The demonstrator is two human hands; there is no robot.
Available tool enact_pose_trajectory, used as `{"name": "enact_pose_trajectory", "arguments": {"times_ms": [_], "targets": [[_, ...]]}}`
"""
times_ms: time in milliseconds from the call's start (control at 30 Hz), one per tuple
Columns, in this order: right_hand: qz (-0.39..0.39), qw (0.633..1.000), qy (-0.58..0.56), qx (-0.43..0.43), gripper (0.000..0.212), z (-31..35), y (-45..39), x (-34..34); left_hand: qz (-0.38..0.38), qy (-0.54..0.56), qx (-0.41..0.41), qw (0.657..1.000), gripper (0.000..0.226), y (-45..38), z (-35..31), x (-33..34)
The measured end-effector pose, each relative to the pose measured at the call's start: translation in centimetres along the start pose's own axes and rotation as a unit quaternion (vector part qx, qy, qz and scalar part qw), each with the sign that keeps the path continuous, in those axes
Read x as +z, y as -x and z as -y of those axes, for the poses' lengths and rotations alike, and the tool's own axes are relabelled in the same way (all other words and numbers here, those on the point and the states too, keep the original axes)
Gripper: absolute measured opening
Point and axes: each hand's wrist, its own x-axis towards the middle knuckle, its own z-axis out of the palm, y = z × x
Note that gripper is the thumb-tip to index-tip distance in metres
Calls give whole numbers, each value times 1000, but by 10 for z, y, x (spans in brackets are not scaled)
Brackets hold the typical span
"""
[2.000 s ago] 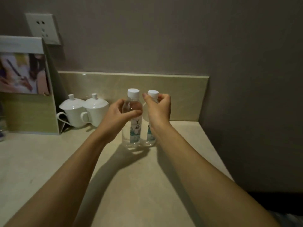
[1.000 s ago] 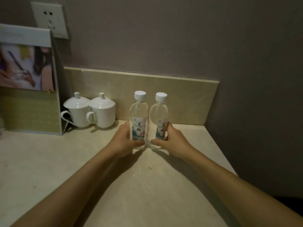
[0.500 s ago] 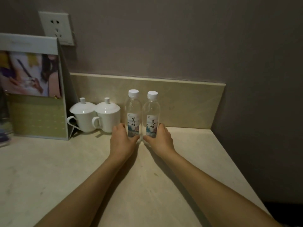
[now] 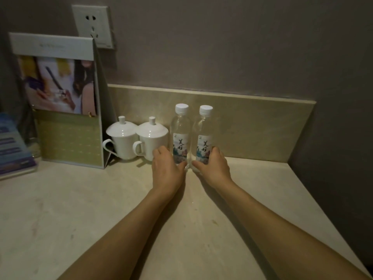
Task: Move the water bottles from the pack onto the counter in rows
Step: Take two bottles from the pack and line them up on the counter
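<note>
Two clear water bottles with white caps and printed labels stand upright side by side at the back of the beige counter (image 4: 101,209), close to the backsplash. My left hand (image 4: 166,170) grips the base of the left bottle (image 4: 180,136). My right hand (image 4: 214,168) grips the base of the right bottle (image 4: 204,138). The bottles nearly touch each other. No pack is in view.
Two white lidded cups (image 4: 139,138) stand just left of the bottles, almost touching my left hand. A standing photo card holder (image 4: 64,102) and a blue leaflet stand (image 4: 12,146) are at the far left. A wall socket (image 4: 92,25) sits above. The counter's edge runs diagonally at the right.
Both hands slid from the bottles' upper parts down to their bases. The pair of bottles moved back toward the backsplash, next to the cups.
</note>
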Motion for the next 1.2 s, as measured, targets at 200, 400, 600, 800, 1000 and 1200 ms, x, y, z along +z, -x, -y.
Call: {"name": "enact_pose_trajectory", "arguments": {"times_ms": [200, 400, 600, 800, 1000, 1200], "targets": [[-9, 1000, 12, -1, 55, 1, -6, 6, 1, -11, 10, 1000, 48, -3, 1, 2], [-13, 1000, 13, -4, 54, 2, -12, 9, -13, -15, 23, 1000, 40, -4, 2, 4], [-13, 1000, 4, -8, 57, 2, -15, 11, -15, 6, 16, 1000, 36, -7, 2, 6], [-13, 1000, 13, -11, 55, 3, -19, 14, -19, -17, 32, 999, 28, -11, 3, 6], [-18, 999, 26, -14, 53, 3, -23, 16, -8, -125, 62, 990, 15, -19, 6, 9], [-24, 999, 26, -18, 54, 2, -26, 18, -7, -145, 81, 986, 32, -25, 2, 12]]}}
